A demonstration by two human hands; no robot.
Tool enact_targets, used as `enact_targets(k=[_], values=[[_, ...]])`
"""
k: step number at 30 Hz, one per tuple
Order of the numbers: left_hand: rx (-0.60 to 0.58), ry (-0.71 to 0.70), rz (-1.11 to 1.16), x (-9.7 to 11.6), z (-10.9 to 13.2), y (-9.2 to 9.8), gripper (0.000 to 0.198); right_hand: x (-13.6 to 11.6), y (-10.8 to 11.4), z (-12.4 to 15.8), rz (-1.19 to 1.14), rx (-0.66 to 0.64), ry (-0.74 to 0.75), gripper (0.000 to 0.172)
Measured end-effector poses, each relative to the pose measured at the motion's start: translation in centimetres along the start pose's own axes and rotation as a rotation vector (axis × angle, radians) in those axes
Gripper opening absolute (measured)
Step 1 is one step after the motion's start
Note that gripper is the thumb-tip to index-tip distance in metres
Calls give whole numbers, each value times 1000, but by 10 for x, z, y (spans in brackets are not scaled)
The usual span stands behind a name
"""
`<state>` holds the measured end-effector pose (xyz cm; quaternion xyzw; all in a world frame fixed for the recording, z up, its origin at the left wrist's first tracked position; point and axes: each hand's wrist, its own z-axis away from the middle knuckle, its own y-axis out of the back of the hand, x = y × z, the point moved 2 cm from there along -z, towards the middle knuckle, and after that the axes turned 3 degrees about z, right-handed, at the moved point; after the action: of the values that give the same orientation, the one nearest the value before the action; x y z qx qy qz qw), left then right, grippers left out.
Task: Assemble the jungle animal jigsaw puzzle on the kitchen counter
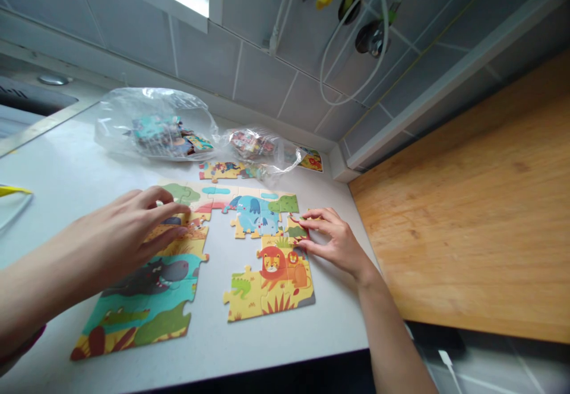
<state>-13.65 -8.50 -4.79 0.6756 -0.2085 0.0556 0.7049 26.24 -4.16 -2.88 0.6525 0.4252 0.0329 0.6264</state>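
A partly joined animal jigsaw puzzle lies on the white countertop. Its left section (164,281) shows a hippo and a crocodile, and its right section (280,269) shows lions; an elephant part (253,213) joins them along the top, with a gap of bare counter in the middle. My left hand (154,218) rests over the upper left section, fingers stretched and apart, fingertips by the leopard piece (196,226). At the right edge, my right hand (329,236) has thumb and fingers on a green-and-yellow puzzle piece (295,231) between the elephant and the lion.
Behind the puzzle lie a large clear plastic bag (155,123) and a smaller bag (262,144), both holding puzzle pieces. Loose pieces (220,170) sit before them. A wooden board (467,204) stands at right, a sink (31,97) at far left. Cables (351,43) hang above.
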Motion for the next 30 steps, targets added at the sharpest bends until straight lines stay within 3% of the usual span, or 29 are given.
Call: enact_targets(k=[2,8,30], values=[[2,-7,2,-2,0,-1,59,1,-5,-4,-2,44,-16,37],[10,-27,43,1,2,-1,59,5,-20,-9,14,-32,-39,33],[-6,-30,21,8,3,3,58,-2,-19,-5,113,-62,-99,29]])
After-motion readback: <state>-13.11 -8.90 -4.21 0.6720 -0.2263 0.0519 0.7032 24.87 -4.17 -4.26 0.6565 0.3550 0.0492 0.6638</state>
